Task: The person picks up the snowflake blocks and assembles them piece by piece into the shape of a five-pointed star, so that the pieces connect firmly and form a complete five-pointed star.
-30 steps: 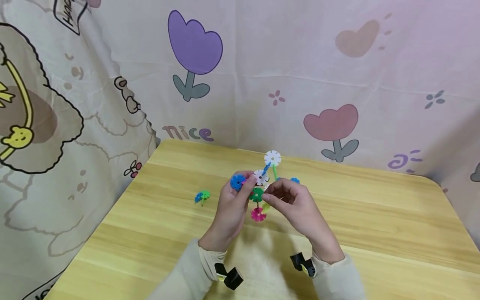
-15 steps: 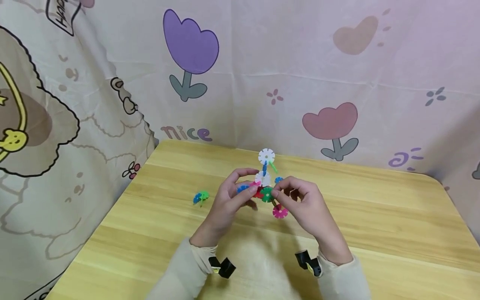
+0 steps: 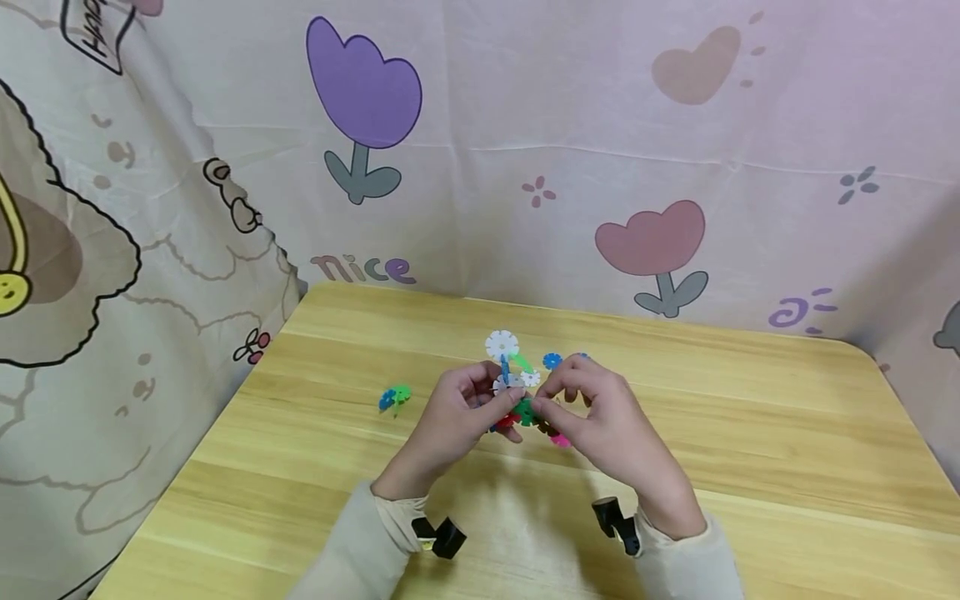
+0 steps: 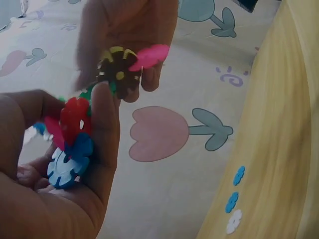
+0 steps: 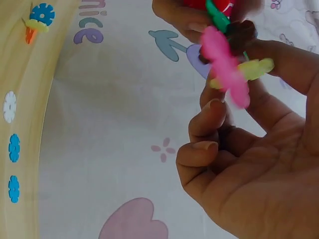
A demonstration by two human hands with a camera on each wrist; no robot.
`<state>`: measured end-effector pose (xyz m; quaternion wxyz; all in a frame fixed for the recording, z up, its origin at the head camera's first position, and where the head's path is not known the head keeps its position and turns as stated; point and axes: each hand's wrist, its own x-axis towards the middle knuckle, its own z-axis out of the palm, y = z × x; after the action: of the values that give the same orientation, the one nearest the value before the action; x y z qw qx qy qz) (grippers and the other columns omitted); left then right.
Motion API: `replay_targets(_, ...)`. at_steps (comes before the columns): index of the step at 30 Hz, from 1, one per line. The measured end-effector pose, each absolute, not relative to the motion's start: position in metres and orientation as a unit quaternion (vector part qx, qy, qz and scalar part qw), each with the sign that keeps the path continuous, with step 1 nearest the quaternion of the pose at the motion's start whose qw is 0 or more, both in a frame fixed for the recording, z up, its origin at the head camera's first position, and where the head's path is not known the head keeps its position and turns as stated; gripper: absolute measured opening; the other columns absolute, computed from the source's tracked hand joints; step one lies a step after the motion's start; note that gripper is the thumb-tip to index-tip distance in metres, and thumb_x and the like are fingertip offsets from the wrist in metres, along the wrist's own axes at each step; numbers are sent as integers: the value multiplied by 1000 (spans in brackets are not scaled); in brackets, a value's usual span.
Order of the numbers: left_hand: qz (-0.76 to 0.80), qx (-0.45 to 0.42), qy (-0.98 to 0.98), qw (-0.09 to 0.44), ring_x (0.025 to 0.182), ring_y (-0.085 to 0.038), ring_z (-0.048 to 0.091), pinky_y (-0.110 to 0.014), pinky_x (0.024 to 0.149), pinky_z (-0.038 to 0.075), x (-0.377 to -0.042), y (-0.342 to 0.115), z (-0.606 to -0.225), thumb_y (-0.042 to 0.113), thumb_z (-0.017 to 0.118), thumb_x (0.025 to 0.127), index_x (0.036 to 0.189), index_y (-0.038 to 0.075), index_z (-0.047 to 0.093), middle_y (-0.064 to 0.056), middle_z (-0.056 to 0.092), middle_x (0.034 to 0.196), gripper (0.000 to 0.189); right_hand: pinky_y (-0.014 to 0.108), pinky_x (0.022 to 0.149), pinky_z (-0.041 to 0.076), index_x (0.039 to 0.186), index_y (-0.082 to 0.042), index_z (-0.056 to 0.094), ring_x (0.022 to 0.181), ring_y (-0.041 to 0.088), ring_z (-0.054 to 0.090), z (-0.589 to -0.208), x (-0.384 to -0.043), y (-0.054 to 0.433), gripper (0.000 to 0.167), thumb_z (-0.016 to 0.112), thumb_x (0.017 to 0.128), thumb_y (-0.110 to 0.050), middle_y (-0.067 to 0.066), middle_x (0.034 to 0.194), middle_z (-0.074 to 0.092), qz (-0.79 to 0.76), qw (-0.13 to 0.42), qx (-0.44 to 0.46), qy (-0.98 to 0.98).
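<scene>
My left hand (image 3: 453, 412) holds a linked chain of slotted plastic flower discs. A red disc (image 4: 76, 119) and a blue disc (image 4: 71, 162) lie within its fingers in the left wrist view. From the top of the chain a white disc (image 3: 502, 345) sticks up, with a light green piece (image 3: 521, 363) beside it. Thumb and index finger of my right hand (image 3: 603, 417) pinch the chain by the green disc (image 3: 524, 411). Next to that are a brown disc (image 4: 119, 72), a pink disc (image 5: 224, 64) and a yellow disc (image 5: 256, 68). Fingers hide some joints.
Beyond the hands, a loose white disc (image 3: 530, 378) and two blue discs, one a blue disc (image 3: 552, 361), lie on the wooden table (image 3: 750, 433). A small joined cluster of discs (image 3: 394, 398) sits to the left. A printed cloth (image 3: 480, 208) hangs behind.
The chain has turned and tilted: its white top has moved left and lower, its pink disc to the right. Both hands still hold it. The head view has shifted slightly.
</scene>
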<state>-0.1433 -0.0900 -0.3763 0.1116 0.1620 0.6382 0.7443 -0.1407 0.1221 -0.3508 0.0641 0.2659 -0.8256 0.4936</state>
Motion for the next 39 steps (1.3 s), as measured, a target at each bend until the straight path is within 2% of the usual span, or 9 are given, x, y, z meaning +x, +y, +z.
replay_targets(7, 773, 133, 611, 109, 75, -21, 68, -42, 75, 64, -144, -87, -378, 2, 58, 104, 103, -4, 51, -10, 54, 86, 10, 27, 69, 44, 97, -13, 75, 77, 16, 54, -347, -146, 141, 8, 69, 101, -10, -4, 85, 66, 524, 101, 217, -818)
replay_targets(11, 776, 132, 606, 115, 83, -22, 71, -42, 79, 63, -145, -89, -379, 2, 56, 105, 120, -10, 51, -14, 62, 97, 20, 27, 62, 43, 98, -11, 75, 73, 18, 53, -345, -148, 152, 10, 66, 102, -9, 0, 83, 64, 541, 93, 200, -812)
replay_targets(15, 770, 128, 614, 115, 76, -24, 74, -44, 82, 63, -145, -92, -376, 4, 53, 107, 138, -2, 45, -21, 68, 106, 33, 29, 58, 42, 97, -11, 74, 71, 18, 54, -343, -148, 154, 10, 66, 103, -9, 2, 78, 61, 549, 81, 199, -808)
replay_targets(17, 767, 126, 618, 113, 69, -24, 73, -44, 81, 63, -144, -93, -374, 5, 51, 108, 143, 3, 42, -24, 67, 111, 37, 29, 57, 43, 97, -12, 74, 72, 17, 56, -342, -148, 154, 11, 66, 103, -11, 1, 79, 62, 548, 75, 197, -809)
replay_targets(21, 765, 125, 622, 109, 78, -21, 71, -37, 66, 63, -145, -95, -373, 6, 48, 108, 146, 5, 39, -28, 65, 115, 39, 27, 57, 45, 95, -10, 73, 72, 19, 59, -345, -153, 155, 11, 66, 103, -13, 2, 82, 66, 530, 67, 189, -824)
replay_targets(27, 768, 119, 618, 118, 75, -16, 65, -22, 47, 51, -146, -94, -373, 16, 48, 110, 147, 9, 40, -18, 70, 108, 39, 32, 65, 56, 101, 0, 69, 75, 28, 65, -370, -204, 149, 7, 64, 102, -6, 9, 84, 67, 438, -37, 160, -884)
replay_targets(31, 771, 121, 614, 115, 64, -13, 60, -19, 42, 45, -145, -93, -374, 31, 46, 112, 143, 8, 45, -13, 69, 99, 39, 42, 77, 57, 120, 4, 64, 87, 31, 64, -391, -246, 136, 25, 68, 100, -9, 17, 101, 69, 326, -119, 135, -928)
replay_targets(35, 766, 121, 622, 106, 62, -13, 57, -19, 41, 43, -145, -95, -374, 38, 45, 112, 138, 4, 50, -14, 65, 93, 43, 49, 90, 53, 129, 1, 62, 97, 32, 61, -405, -266, 128, 39, 75, 95, -13, 20, 121, 66, 247, -145, 114, -951)
replay_targets(39, 761, 118, 630, 95, 60, -13, 56, -19, 41, 42, -144, -97, -373, 38, 46, 112, 135, 7, 53, -10, 65, 89, 39, 49, 86, 53, 127, -3, 62, 96, 32, 59, -414, -273, 124, 40, 79, 93, -14, 18, 119, 65, 223, -157, 103, -956)
